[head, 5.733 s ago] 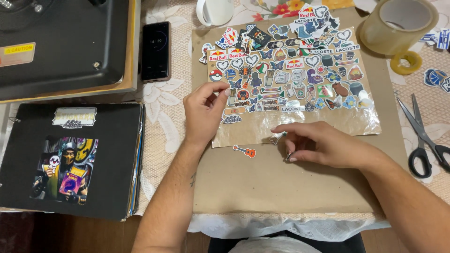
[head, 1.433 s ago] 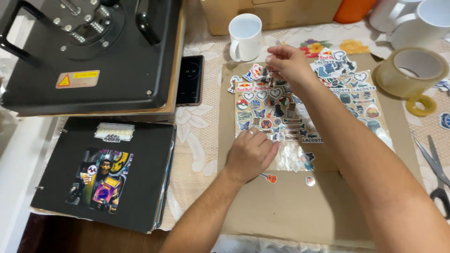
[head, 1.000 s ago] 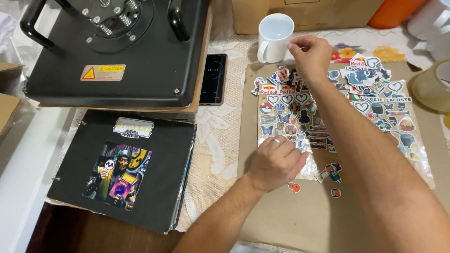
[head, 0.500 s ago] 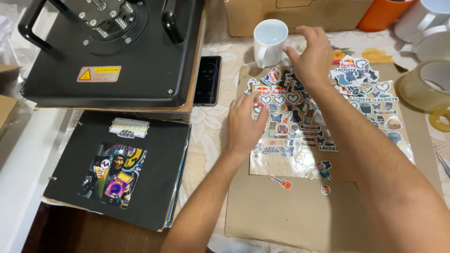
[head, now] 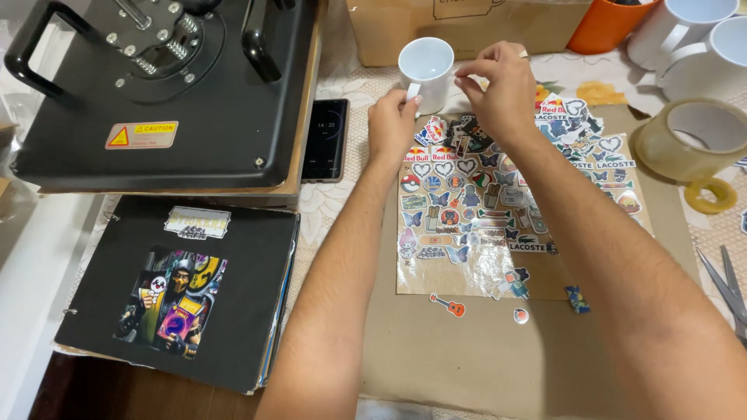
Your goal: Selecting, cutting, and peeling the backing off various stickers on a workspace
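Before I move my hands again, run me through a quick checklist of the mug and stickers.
1. White mug upright on the table: ok.
2. Left hand touching the mug's side: ok.
3. Right hand fingertips pinched; sticker held: cannot tell.
4. Sticker sheet lying flat on the cardboard: ok.
5. Loose guitar sticker off the sheet: ok.
6. Scissors apart from both hands: ok.

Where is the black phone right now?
In the head view the black phone lies flat left of the white mug, between the black press machine and the left hand.
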